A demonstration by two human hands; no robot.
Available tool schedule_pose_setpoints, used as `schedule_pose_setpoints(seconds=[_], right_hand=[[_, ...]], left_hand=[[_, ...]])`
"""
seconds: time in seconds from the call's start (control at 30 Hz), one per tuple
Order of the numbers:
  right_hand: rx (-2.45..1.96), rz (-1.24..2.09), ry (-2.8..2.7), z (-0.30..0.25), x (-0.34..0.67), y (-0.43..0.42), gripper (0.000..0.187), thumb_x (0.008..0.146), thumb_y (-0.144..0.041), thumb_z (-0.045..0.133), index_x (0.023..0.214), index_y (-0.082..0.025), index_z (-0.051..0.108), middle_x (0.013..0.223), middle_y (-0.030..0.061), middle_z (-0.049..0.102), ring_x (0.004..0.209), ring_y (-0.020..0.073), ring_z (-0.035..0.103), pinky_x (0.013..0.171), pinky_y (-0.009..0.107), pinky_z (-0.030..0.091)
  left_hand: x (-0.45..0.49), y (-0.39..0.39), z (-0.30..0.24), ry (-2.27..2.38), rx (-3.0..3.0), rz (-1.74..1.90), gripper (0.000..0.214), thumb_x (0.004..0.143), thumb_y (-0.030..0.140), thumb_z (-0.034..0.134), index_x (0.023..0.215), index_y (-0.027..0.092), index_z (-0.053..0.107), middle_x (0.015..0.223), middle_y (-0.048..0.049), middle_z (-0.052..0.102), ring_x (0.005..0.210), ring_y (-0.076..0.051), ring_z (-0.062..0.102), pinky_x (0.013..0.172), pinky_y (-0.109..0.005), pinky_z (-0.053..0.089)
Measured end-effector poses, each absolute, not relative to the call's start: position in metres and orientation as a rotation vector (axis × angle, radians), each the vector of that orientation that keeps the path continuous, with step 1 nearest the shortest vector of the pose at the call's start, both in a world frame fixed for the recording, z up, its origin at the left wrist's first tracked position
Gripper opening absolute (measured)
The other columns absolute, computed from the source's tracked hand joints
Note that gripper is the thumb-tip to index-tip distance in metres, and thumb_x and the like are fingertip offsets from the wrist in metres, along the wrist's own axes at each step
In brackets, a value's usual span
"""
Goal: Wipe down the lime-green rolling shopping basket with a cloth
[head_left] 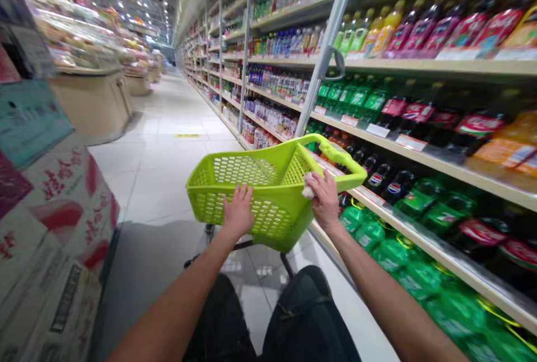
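A lime-green plastic shopping cart (272, 214) with perforated sides stands in front of my knees, its handle (342, 160) toward the right. My left hand (239, 211) lies against the near side wall, fingers stretched up to the rim and holding nothing. At the rear corner of the basket, below the handle, my right hand (325, 197) is closed on a crumpled white cloth (309, 185), pressed against the green plastic. Whether it is cloth or tissue is hard to tell. No goods show in the visible part of the basket.
Shelves (419, 155) with soda bottles line the right side, close to the cart handle. Large green bottles (390, 253) fill the bottom level. Printed cartons (62, 222) are stacked on the left. A tiled aisle (168, 104) runs ahead past produce stands (92, 99).
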State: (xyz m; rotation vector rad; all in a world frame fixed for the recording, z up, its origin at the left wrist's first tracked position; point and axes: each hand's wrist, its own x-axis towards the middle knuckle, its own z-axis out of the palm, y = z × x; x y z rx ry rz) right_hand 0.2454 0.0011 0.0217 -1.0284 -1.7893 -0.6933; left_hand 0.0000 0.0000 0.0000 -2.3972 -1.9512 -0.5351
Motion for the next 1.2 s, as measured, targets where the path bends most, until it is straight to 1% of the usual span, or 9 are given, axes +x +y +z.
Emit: schedule_pose_setpoints(seconds=[0.2,0.3,0.47,0.57,0.7,0.8,0.93,1.1,1.2], right_hand=[[-0.876,-0.547,-2.132,-0.061,0.219,-0.015,0.031,0.087,-0.012,0.035,0.106,-0.020,0.059,0.107,0.0074,0.063,0.119,0.0177,0.042,0.094,0.043,0.041],[-0.879,-0.512,-2.058,-0.046,0.213,-0.019,0.032,0.087,-0.012,0.036,0.107,-0.021,0.059,0.111,0.0078,0.060,0.122,0.0188,0.039,0.095,0.043,0.041],[-0.891,-0.543,-1.828,0.005,0.207,0.000,0.034,0.085,-0.012,0.038,0.113,-0.021,0.056,0.122,0.0074,0.053,0.127,0.0210,0.029,0.102,0.048,0.031],[-0.910,-0.532,-1.923,-0.029,0.204,0.001,0.031,0.087,-0.013,0.038,0.110,-0.021,0.057,0.116,0.0080,0.057,0.125,0.0191,0.033,0.101,0.046,0.033],[-0.865,-0.451,-2.109,-0.091,0.196,-0.015,0.029,0.087,-0.013,0.039,0.107,-0.019,0.059,0.108,0.0091,0.062,0.122,0.0180,0.038,0.096,0.044,0.040],[-0.801,-0.375,-2.105,-0.079,0.179,-0.015,0.032,0.086,-0.010,0.038,0.110,-0.019,0.057,0.112,0.0089,0.060,0.125,0.0178,0.034,0.096,0.043,0.040],[-0.820,-0.365,-1.929,-0.040,0.151,0.007,0.033,0.086,-0.009,0.038,0.111,-0.019,0.057,0.120,0.0092,0.055,0.128,0.0192,0.027,0.102,0.046,0.032],[-0.744,-0.345,-2.149,-0.080,0.123,0.006,0.028,0.088,-0.015,0.038,0.104,-0.021,0.060,0.110,0.0073,0.062,0.124,0.0164,0.036,0.099,0.044,0.036],[-0.660,-0.319,-2.274,-0.088,0.096,0.000,0.026,0.088,-0.018,0.039,0.102,-0.021,0.060,0.112,0.0049,0.061,0.126,0.0156,0.032,0.099,0.042,0.036]], left_hand=[[0.008,-0.008,-0.003,-1.885,-2.418,-0.541,0.070,0.066,0.016,0.042,0.134,0.016,0.024,0.143,-0.0050,0.023,0.132,-0.022,0.015,0.102,-0.055,0.020],[0.013,-0.010,-0.005,-1.822,-2.448,-0.530,0.071,0.065,0.014,0.042,0.134,0.017,0.023,0.144,-0.0043,0.022,0.132,-0.022,0.015,0.102,-0.056,0.019],[0.021,-0.013,-0.010,-1.723,-2.464,-0.541,0.069,0.067,0.015,0.042,0.133,0.018,0.025,0.144,-0.0038,0.022,0.132,-0.021,0.015,0.103,-0.055,0.016],[0.012,-0.013,-0.012,-1.671,-2.476,-0.531,0.066,0.069,0.015,0.040,0.133,0.018,0.027,0.143,-0.0037,0.025,0.132,-0.021,0.018,0.104,-0.056,0.015],[-0.019,-0.009,-0.017,-1.874,-2.293,-0.531,0.065,0.068,0.012,0.038,0.133,0.013,0.027,0.142,-0.0074,0.026,0.131,-0.023,0.020,0.102,-0.058,0.017],[-0.036,-0.007,-0.021,-1.874,-2.274,-0.513,0.066,0.068,0.011,0.038,0.133,0.013,0.026,0.142,-0.0072,0.025,0.131,-0.024,0.020,0.102,-0.058,0.016],[-0.044,-0.006,-0.021,-1.841,-2.340,-0.509,0.066,0.068,0.013,0.040,0.133,0.014,0.027,0.142,-0.0066,0.025,0.132,-0.025,0.019,0.103,-0.058,0.016],[-0.079,-0.004,-0.019,-2.124,-2.275,-0.576,0.065,0.067,0.006,0.037,0.131,0.018,0.030,0.141,-0.0078,0.030,0.130,-0.023,0.023,0.101,-0.060,0.017],[-0.103,-0.003,-0.020,-2.229,-2.328,-0.698,0.068,0.064,0.001,0.034,0.130,0.020,0.031,0.140,-0.0056,0.030,0.130,-0.020,0.023,0.102,-0.056,0.020]])
